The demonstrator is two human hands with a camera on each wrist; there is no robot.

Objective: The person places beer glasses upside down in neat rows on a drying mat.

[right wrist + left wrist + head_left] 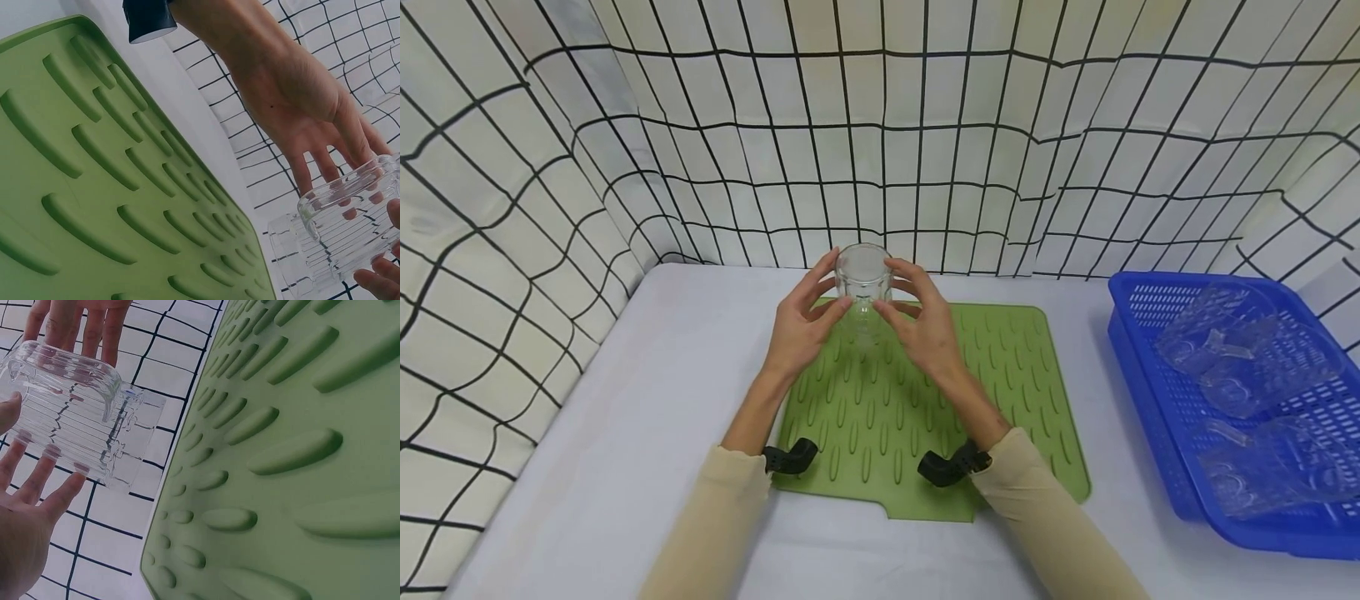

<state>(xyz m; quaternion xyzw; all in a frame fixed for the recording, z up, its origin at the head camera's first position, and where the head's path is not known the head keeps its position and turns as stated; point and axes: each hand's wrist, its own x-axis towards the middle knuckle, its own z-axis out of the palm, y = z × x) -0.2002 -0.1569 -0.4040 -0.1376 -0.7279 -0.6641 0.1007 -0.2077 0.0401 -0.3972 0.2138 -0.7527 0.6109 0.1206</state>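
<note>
Clear glass mug with a handle (863,271), one of it, is held up over the far edge of the mat, between two hands. I cannot tell whether any marking sits on its glass, nor which end is its mouth; both wrist views cut it off at the side. Left hand (801,321) and right hand (928,325) each pinch it between thumb and fingers, one from either side. Beneath lies one green ribbed mat (865,417), partly hidden by the forearms, on a white-covered table (625,417). Two black wrist-worn devices (792,457) sit by two beige sleeves (707,525), which run out of sight at the bottom. Off to the right, one blue slotted plastic basket (1153,400), cut off by the edge, holds at least three clear glass vessels (1262,358); they overlap, so I cannot count them surely. Behind stands white sheeting with a black grid (925,150).
</note>
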